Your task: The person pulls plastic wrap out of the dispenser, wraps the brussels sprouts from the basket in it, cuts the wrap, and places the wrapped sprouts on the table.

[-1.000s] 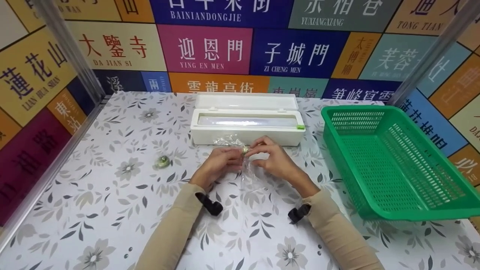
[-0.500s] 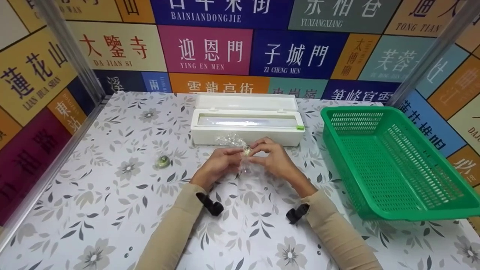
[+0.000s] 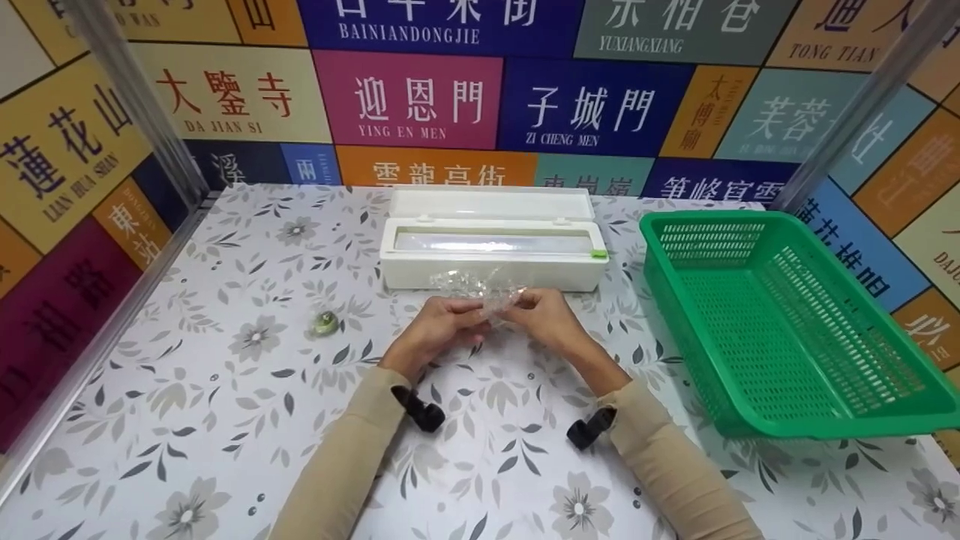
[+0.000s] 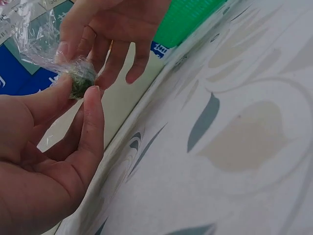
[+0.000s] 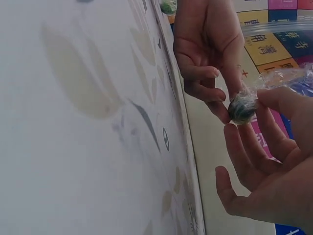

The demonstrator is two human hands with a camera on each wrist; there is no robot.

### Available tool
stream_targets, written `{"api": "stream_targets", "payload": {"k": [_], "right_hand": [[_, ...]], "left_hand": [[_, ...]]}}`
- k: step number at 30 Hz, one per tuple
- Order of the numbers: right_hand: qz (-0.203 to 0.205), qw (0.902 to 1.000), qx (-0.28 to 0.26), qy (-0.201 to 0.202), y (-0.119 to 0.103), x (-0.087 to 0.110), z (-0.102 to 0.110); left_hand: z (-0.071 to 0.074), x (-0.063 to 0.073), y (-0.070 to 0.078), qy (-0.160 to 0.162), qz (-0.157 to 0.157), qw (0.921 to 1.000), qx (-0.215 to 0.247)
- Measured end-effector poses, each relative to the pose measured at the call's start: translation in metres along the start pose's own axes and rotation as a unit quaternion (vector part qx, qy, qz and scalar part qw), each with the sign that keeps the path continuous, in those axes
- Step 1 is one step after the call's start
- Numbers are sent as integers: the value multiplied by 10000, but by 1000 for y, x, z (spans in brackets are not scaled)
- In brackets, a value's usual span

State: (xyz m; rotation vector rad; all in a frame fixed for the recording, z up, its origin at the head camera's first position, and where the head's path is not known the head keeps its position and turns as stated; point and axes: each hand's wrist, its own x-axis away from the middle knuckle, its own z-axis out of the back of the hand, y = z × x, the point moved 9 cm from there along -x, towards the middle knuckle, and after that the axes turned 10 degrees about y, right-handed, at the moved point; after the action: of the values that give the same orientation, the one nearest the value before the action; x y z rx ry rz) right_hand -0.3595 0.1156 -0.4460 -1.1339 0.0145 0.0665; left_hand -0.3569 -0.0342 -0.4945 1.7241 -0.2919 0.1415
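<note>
Between both hands, in front of the white box, is a small round green thing (image 4: pixel 82 84) wrapped in clear cling film (image 3: pixel 466 285). My left hand (image 3: pixel 439 330) pinches it between thumb and fingers. Thumb and fingertips of my right hand (image 3: pixel 550 318) grip the crumpled film at its side, as the right wrist view shows. Loose film sticks up and away from the wrapped thing (image 5: pixel 242 108). In the head view the green thing itself is hidden by film and fingers. A second film-wrapped green thing (image 3: pixel 325 323) lies on the table, left of my left hand.
A white cling film box (image 3: pixel 491 275) stands just beyond the hands, its lid (image 3: pixel 491 204) tipped back and a green slider (image 3: pixel 599 254) at its right end. On the right sits a green plastic basket (image 3: pixel 757 427). Panels with printed characters surround the flowered tabletop (image 3: pixel 480 457).
The film tail that hung toward me below the hands is now gathered up beyond the fingers. My right hand has turned and its fingers have shifted to that film; the left hand has barely moved.
</note>
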Motion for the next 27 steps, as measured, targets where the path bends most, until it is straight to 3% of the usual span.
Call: {"api": "stream_targets", "payload": {"k": [5, 9, 13, 19, 23, 27], "right_hand": [[-655, 9974, -188, 217, 9, -1, 2], [-852, 9955, -336, 245, 12, -2, 2], [-976, 9931, -627, 146, 15, -1, 0], [-944, 9919, -854, -11, 14, 0, -2], [-996, 9902, -951, -214, 15, 1, -7], [-1127, 9886, -940, -349, 17, 2, -9]], "left_hand": [[-1, 1, 3, -12, -192, 9998, -45], [-1, 3, 5, -55, -306, 9988, -385], [-4, 7, 6, -447, -359, 9960, -689], [-5, 11, 4, -1007, -306, 9914, -777], [-5, 9, 4, -937, -405, 9925, -678], [-2, 6, 4, -601, -450, 9959, -501]]}}
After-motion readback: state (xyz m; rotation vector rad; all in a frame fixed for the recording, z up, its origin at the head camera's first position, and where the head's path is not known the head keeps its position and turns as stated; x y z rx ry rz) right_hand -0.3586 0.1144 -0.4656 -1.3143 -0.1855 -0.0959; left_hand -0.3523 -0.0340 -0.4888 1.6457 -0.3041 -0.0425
